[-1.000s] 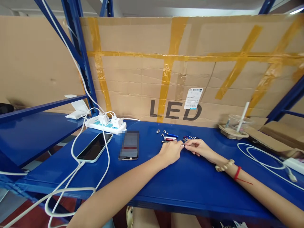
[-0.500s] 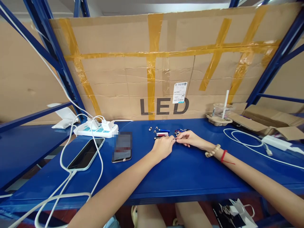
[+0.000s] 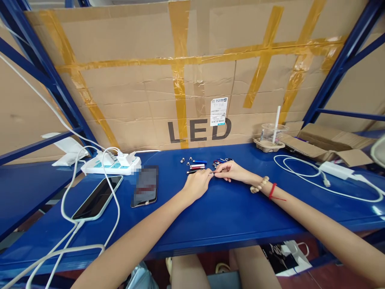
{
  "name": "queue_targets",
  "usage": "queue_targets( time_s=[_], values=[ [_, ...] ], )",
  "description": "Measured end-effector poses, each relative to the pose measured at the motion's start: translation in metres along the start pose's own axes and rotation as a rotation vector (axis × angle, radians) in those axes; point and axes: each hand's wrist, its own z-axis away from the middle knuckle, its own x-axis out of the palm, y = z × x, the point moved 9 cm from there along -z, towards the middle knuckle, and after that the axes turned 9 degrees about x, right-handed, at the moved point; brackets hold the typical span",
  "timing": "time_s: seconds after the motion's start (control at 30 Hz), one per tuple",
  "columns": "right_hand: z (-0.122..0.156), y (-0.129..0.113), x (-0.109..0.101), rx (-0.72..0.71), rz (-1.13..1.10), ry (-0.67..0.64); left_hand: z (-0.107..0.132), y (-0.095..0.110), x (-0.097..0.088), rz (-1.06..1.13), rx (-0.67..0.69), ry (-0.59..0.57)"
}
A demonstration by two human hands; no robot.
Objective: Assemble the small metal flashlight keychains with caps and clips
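My left hand (image 3: 197,184) is closed, its fingertips pinching a slim metallic piece (image 3: 212,173) mostly hidden by the fingers. From the other side my right hand (image 3: 231,171) pinches the same spot with thumb and forefinger, so the two hands nearly touch. Just beyond my left hand lie a blue tube (image 3: 199,161), a red and silver tube (image 3: 197,166) and a black tube (image 3: 192,171), side by side. Several small silver caps (image 3: 182,160) are scattered left of them. Behind my right hand sits a partly covered cluster of small coloured parts (image 3: 221,161).
On the left are a white power strip (image 3: 111,163), a charging phone (image 3: 98,198) with loose cables, and a dark phone (image 3: 146,186). A clear cup (image 3: 267,136) in a carton holder, an open carton (image 3: 327,140) and a coiled white cable (image 3: 288,170) lie right. Cardboard (image 3: 135,96) stands behind.
The view has shifted, so everything sits a little further left and higher. Both hands stay together, pinching at the same place by the tubes.
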Motion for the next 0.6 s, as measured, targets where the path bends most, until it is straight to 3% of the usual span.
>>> queue_targets(
  time_s=[0.37, 0.6],
  values=[
    [-0.004, 0.012, -0.002, -0.054, 0.017, 0.034, 0.001, 0.0, 0.003, 0.1, -0.004, -0.012],
    [0.002, 0.003, -0.003, -0.076, 0.01, 0.063, 0.003, 0.003, 0.001, 0.114, -0.011, -0.007]
  ],
)
